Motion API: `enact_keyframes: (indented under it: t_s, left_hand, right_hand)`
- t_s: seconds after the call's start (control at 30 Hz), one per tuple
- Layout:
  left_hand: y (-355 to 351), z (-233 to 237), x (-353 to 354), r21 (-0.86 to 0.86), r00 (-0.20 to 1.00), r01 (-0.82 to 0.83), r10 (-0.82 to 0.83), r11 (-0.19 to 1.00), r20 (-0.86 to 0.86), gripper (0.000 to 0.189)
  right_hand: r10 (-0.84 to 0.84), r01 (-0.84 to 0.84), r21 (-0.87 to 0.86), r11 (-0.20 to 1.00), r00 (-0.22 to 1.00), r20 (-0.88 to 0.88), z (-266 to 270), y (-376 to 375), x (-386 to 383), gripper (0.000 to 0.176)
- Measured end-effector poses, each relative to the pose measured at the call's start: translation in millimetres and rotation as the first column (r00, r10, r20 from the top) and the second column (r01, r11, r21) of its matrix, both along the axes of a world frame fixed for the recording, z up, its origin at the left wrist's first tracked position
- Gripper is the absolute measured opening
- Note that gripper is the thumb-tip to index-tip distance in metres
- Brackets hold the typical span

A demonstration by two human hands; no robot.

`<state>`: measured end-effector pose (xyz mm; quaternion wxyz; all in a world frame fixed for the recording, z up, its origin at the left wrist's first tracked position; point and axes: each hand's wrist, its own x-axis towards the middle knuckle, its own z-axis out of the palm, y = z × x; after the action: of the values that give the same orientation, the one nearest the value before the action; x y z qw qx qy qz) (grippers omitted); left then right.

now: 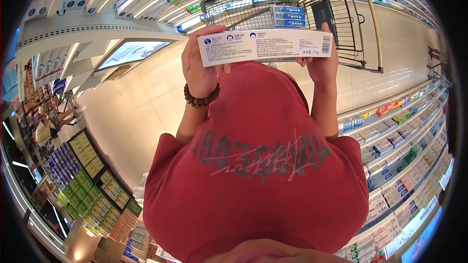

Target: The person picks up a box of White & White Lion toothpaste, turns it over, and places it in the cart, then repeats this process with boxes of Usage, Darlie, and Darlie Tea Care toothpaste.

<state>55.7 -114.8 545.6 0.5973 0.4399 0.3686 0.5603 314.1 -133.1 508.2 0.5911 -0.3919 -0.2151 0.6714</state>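
A long white toothpaste box (265, 47) is held level in front of my chest, its printed side with small text, round icons and a barcode facing me. My left hand (199, 68), with a brown bead bracelet (201, 98) at the wrist, grips the left end. At the other end, my right hand (325, 66) is closed around the box near the barcode. Part of the fingers of both hands is hidden behind the box. Just beyond it, several blue-and-white boxes (289, 15) lie stacked in a wire shopping cart (243, 10).
Shelves with many packed boxes (404, 151) run along the right. Another shelf unit (117, 31) with a lit screen (134, 52) stands at the left. Green and purple packs (80, 187) are piled at lower left. Pale floor tiles (131, 112) lie between, with a person (48, 129) far left.
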Motion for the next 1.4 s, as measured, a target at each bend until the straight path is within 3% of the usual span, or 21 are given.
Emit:
enact_keyframes:
  t_s: [0.5, 0.9, 1.2, 1.4]
  left_hand:
    - [-3, 3, -1, 0.003, 0.999, -0.012, 0.012, 1.0, 0.031, 0.057]
    - [-5, 10, 5, -0.024, 0.996, -0.059, 0.06, 0.998, 0.062, 0.047]
    - [-1, -2, -9, 0.047, 0.993, 0.069, -0.073, 0.996, 0.089, 0.057]
    - [-2, 8, 4, -0.011, 0.993, -0.04, 0.041, 0.999, 0.108, 0.046]
  right_hand:
    - [-0.026, 0.027, -0.035, 0.999, 0.999, 0.028, 9, 2, -4, 0.049]
    - [-0.038, 0.038, 0.033, 0.999, 0.999, 0.003, 6, 0, -2, 0.054]
    - [-0.067, 0.067, 0.032, 0.997, 0.997, -0.025, 5, 0, -5, 0.053]
    - [-0.07, 0.07, 0.022, 0.997, 0.997, -0.021, 6, 2, -4, 0.053]
